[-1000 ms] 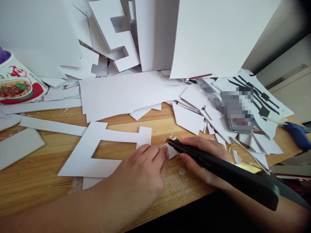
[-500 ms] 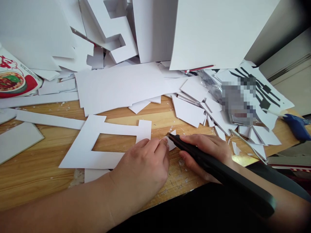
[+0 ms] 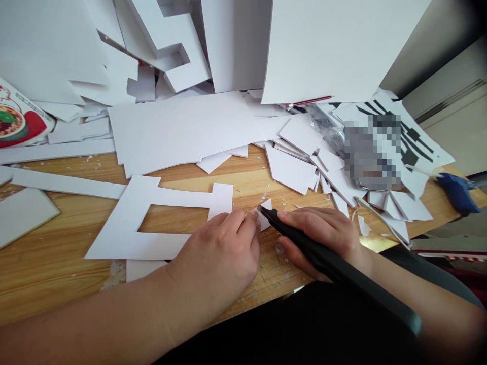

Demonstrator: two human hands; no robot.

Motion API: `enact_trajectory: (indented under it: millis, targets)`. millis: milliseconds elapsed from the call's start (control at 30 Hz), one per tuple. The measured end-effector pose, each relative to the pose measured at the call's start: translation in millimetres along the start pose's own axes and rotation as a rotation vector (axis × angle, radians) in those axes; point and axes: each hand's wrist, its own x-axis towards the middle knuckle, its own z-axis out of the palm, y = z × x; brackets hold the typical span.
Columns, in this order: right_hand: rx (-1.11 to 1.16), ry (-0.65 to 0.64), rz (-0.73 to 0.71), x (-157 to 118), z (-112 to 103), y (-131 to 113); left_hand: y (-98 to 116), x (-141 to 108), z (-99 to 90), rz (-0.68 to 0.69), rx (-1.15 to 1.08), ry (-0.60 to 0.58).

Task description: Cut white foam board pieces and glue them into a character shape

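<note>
My right hand (image 3: 327,235) is closed around a long black utility knife (image 3: 304,246), its handle running back along my forearm. The knife's tip points left and down at a small white foam board piece (image 3: 265,219). My left hand (image 3: 226,248) is closed, fingertips pinching that small piece right beside the tip. Under the left hand lies a cut white board shape (image 3: 114,233) with a four-sided opening; the hand hides its right lower part. Another white piece (image 3: 146,268) shows from beneath it.
The wooden table (image 3: 83,284) carries a large white sheet (image 3: 178,132) and a pile of offcuts (image 3: 294,167) at the right. White panels (image 3: 331,45) stand behind. A red pencil (image 3: 310,101), a printed packet (image 3: 23,116) and a blue object (image 3: 458,192) lie farther out.
The whole view has shifted slightly, so things appear a little more to the left and higher. Both hands keep nearly the same position and grip.
</note>
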Motion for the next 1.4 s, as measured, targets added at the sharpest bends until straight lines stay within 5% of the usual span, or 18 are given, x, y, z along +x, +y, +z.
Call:
enact_trajectory:
  millis: [1400]
  targets:
    - [0.069, -0.191, -0.174, -4.8, -30.9, 21.6, -1.5, 2.6, -2.9, 0.007, 0.038, -0.058]
